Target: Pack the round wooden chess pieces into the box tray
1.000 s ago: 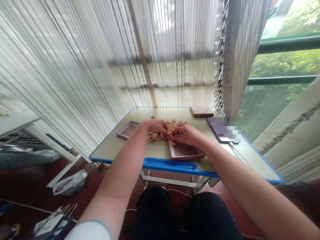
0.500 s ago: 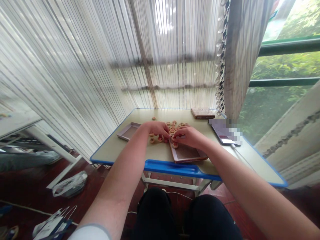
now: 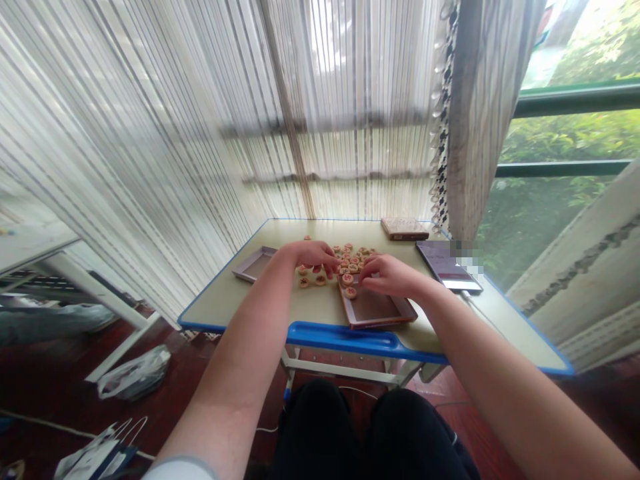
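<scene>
My left hand (image 3: 320, 256) hangs over the left part of a group of round wooden Chinese chess pieces (image 3: 355, 260), fingers bent down and apart, with no piece visible in them. Beside it lie several loose pieces (image 3: 304, 282) on the table. My right hand (image 3: 386, 275) is above a shallow open box (image 3: 375, 308), its fingers loosely curled and apart, holding nothing that I can see. Two red-marked pieces, an upper one (image 3: 347, 279) and a lower one (image 3: 350, 293), sit at the box's left side. My fingers partly hide the group.
A shallow box lid or tray (image 3: 254, 263) lies on the left of the table (image 3: 215, 300). A closed flat box (image 3: 405, 228) stands at the back right. A tablet-like device (image 3: 447, 267) with a cable is at right. A blue trough (image 3: 345, 335) lines the front edge.
My hands have moved apart. My right hand has drawn back to the right from the upper piece at the box's left side, which now shows fully.
</scene>
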The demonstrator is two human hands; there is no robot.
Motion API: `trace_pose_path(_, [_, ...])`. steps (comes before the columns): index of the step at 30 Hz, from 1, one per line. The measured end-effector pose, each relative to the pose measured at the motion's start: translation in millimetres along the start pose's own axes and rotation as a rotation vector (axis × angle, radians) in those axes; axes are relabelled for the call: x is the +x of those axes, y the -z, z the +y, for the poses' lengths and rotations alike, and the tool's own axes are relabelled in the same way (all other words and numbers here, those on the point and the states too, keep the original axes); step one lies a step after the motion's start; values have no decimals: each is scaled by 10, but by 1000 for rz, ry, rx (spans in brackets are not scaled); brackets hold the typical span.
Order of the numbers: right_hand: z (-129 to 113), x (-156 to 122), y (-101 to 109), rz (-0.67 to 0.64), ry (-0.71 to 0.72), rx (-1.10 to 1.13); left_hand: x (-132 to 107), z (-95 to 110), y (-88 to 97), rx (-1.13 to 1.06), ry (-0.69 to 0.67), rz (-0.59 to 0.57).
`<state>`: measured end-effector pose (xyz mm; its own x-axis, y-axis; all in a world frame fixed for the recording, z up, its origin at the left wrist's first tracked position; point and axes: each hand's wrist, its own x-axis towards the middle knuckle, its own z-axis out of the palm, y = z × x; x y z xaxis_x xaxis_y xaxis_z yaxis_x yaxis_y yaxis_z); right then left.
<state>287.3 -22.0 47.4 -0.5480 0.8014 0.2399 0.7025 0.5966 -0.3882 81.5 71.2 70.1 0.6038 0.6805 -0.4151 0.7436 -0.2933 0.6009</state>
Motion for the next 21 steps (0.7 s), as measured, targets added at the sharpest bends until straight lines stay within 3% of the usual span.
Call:
trace_pose_path(3, [-42, -24, 15, -71, -49, 12, 29, -45, 26, -59, 27, 148])
trace_pose_path(9, [-54, -16, 6, -70, -67, 72, 132, -112, 83, -254, 58, 379])
trace_pose_path(13, [14, -22, 28, -59, -85, 55, 185, -195, 162, -344, 99, 627])
trace_pose_path(17, [117, -29, 44, 75, -131, 20, 243, -345, 224, -201, 192, 852])
trace_pose_path(21, [287, 0, 15, 260, -201, -101, 308, -455, 222, 126, 176, 842])
